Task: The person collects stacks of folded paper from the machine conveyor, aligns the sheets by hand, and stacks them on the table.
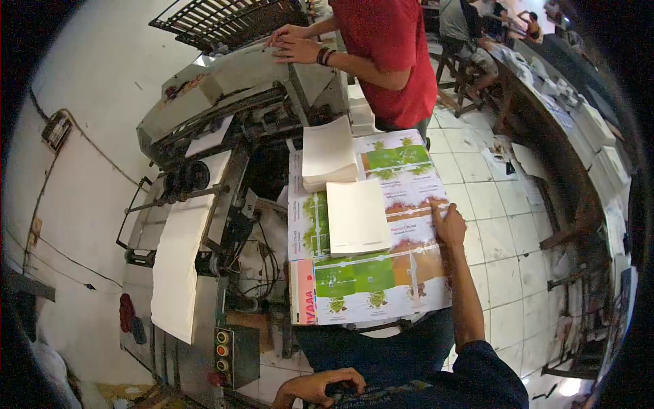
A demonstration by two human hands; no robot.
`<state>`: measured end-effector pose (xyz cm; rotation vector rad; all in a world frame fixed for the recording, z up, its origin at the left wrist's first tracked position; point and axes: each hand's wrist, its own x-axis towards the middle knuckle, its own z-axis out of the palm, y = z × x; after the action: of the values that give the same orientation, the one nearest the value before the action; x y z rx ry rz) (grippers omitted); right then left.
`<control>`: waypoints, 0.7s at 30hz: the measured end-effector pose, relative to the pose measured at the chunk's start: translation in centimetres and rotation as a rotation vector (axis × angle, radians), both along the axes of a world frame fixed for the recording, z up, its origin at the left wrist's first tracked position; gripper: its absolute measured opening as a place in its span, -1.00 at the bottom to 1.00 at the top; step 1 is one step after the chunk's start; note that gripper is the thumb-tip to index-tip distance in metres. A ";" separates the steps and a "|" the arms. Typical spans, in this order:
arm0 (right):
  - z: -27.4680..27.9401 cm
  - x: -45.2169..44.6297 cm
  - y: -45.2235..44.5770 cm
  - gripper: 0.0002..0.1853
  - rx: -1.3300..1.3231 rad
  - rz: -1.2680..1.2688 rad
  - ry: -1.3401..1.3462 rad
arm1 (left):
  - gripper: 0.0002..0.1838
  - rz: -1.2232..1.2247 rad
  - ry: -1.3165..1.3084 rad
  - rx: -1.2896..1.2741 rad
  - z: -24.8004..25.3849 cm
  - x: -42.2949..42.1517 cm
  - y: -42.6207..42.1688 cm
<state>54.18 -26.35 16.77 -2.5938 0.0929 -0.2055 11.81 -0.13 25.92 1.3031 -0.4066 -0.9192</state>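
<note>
Beneath white paper (pixel 357 217), the printed sheet (pixel 357 276) is partly hidden.

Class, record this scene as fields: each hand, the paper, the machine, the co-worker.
Right hand: at the right edge of a multicoloured printed sheet
Left hand: by the wearer's dark shirt, grip unclear
Paper: thick cream rectangular stack and nearer cream rectangular paper, both on the sheet
Machine: bulky, grey metal
Co-worker: red shirt, both hands at the machine

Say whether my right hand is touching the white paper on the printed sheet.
No, the right hand is at the printed sheet's edge, with a gap between it and the white paper.
</note>
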 end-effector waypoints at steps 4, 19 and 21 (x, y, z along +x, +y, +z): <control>-0.1 0.0 0.1 -0.09 -0.033 -0.001 0.004 | 0.12 -0.010 -0.019 -0.020 -1.4 -0.9 0.1; -16.5 15.5 -5.9 -0.16 0.847 0.058 0.282 | 0.11 0.422 0.354 0.530 -5.7 -13.3 4.2; -15.5 14.8 -6.3 -0.16 0.794 0.046 0.272 | 0.13 0.476 0.439 0.610 -6.6 -14.9 2.6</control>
<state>68.95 -32.61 1.29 -1.8128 0.1719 0.1771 -3.11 2.51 19.27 1.5912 0.5506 -0.9124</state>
